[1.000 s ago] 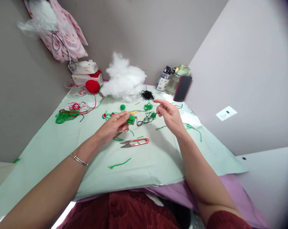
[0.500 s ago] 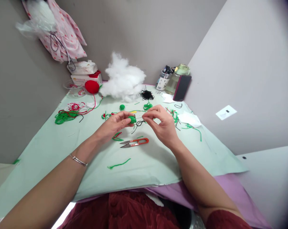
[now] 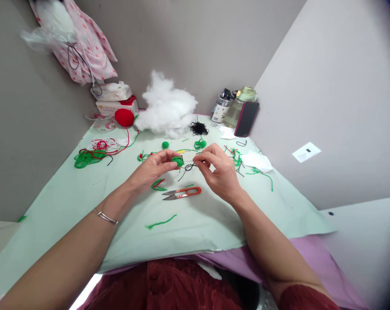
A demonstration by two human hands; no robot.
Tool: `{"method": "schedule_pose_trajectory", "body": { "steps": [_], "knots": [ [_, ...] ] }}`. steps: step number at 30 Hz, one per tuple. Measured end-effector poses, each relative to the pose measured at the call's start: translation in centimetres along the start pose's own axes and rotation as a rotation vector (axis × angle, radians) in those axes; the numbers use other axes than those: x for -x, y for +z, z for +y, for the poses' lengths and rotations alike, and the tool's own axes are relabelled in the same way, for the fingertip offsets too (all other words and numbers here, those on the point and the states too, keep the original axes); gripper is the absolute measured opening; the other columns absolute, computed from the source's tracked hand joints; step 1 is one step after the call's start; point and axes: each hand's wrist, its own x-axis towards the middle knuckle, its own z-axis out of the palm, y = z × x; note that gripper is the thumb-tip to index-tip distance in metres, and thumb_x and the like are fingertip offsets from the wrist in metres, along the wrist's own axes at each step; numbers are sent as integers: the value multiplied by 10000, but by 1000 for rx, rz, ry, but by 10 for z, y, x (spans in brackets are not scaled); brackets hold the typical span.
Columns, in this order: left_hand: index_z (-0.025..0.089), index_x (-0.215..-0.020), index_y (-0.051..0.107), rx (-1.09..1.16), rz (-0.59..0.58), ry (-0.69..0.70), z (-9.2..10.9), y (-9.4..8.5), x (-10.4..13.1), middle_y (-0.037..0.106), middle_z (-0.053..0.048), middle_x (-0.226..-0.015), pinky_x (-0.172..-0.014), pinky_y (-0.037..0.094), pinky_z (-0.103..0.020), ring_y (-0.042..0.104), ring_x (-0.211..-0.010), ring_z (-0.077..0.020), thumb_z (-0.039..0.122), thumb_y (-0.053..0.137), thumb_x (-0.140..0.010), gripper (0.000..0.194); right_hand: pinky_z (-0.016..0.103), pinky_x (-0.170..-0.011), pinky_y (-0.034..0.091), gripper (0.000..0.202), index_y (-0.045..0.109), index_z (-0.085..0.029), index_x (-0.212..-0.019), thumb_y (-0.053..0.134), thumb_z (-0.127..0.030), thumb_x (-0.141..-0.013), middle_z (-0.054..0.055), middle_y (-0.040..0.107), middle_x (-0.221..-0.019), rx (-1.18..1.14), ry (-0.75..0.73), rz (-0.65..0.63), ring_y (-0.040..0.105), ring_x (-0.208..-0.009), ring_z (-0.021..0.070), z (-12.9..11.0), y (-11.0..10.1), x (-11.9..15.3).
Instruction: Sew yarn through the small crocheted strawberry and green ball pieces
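Between the thumb and fingers of my left hand (image 3: 160, 165) is a small green crocheted piece (image 3: 178, 161) with a dark strand on it. My right hand (image 3: 219, 170) is pinched closed just to the right of it; what its fingertips hold is too small to make out. Black thread (image 3: 188, 167) lies looped between the two hands. Below them on the pale green cloth are orange-handled thread snips (image 3: 193, 190), their blades pointing left. A small green ball (image 3: 165, 145) sits beyond my left hand.
White stuffing (image 3: 167, 107) is heaped at the back, beside a red yarn ball (image 3: 124, 117). Green yarn (image 3: 89, 158) lies at the left. A bottle (image 3: 234, 113), a phone (image 3: 247, 119) and a pen holder (image 3: 220, 108) stand at the back right.
The green piece has turned slightly in my left fingers, showing a dark line across it. My right hand has shifted very slightly.
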Motion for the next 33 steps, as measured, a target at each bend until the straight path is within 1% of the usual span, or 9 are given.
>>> {"method": "schedule_pose_trajectory", "body": {
  "steps": [4, 7, 11, 16, 19, 22, 27, 30, 33],
  "knots": [
    [221, -1033, 719, -46, 31, 27, 0, 0, 0, 678, -20, -1023, -911, 463, -307, 620, -979, -166, 276, 818, -770, 287, 305, -639, 468, 160, 640, -196, -859, 549, -110, -957, 44, 553, -820, 32, -40, 3, 538, -737, 159, 0, 1, 0],
    [216, -1008, 718, -72, 59, 57, -1, 0, -1, 670, -19, -993, -869, 478, -306, 614, -951, -170, 255, 840, -730, 307, 307, -642, 464, 164, 636, -198, -855, 543, -108, -956, 41, 548, -810, 22, -23, -7, 533, -731, 158, -1, 3, 1],
    [211, -983, 717, -77, 56, 68, -1, 1, -1, 673, -10, -951, -851, 486, -303, 622, -907, -157, 248, 849, -717, 300, 304, -640, 452, 164, 653, -203, -847, 554, -122, -950, 35, 563, -818, -79, 86, -39, 531, -725, 152, -1, 4, 1],
    [197, -946, 711, -31, 22, 66, -3, 2, -1, 695, -6, -922, -864, 496, -309, 650, -883, -149, 245, 849, -722, 267, 295, -647, 434, 122, 680, -201, -800, 633, -135, -890, 17, 600, -795, -323, 276, -104, 537, -734, 146, 6, 4, -2],
    [188, -939, 715, -37, 31, 71, -5, 3, -1, 706, -9, -916, -859, 499, -305, 656, -875, -147, 235, 847, -718, 262, 298, -655, 421, 91, 704, -197, -787, 673, -168, -867, 11, 605, -776, -447, 337, -142, 532, -732, 144, 11, 6, -3],
    [186, -945, 721, -61, 34, 89, -6, 4, -2, 713, -12, -922, -842, 500, -298, 657, -874, -147, 231, 841, -721, 258, 299, -649, 406, 71, 722, -198, -788, 701, -196, -856, 6, 597, -777, -525, 368, -154, 523, -718, 138, 14, 8, -2],
    [189, -940, 723, -91, 41, 98, -5, 6, 0, 731, -22, -944, -844, 508, -308, 667, -890, -161, 243, 839, -721, 254, 307, -652, 401, 65, 748, -211, -817, 720, -242, -867, 9, 567, -770, -565, 347, -168, 515, -739, 149, 18, 7, -3],
    [188, -955, 725, -105, 30, 78, -3, 8, 1, 740, -32, -960, -854, 512, -320, 673, -902, -172, 259, 842, -724, 268, 314, -670, 408, 72, 774, -233, -872, 708, -251, -894, 13, 561, -782, -531, 298, -213, 516, -765, 157, 22, 1, -4],
    [183, -949, 725, -110, 22, 66, -2, 9, 2, 743, -37, -962, -871, 513, -330, 675, -911, -177, 259, 841, -724, 264, 312, -661, 394, 100, 794, -258, -919, 698, -232, -907, 5, 537, -774, -508, 268, -262, 495, -743, 148, 24, -5, -5]
  ]
}}
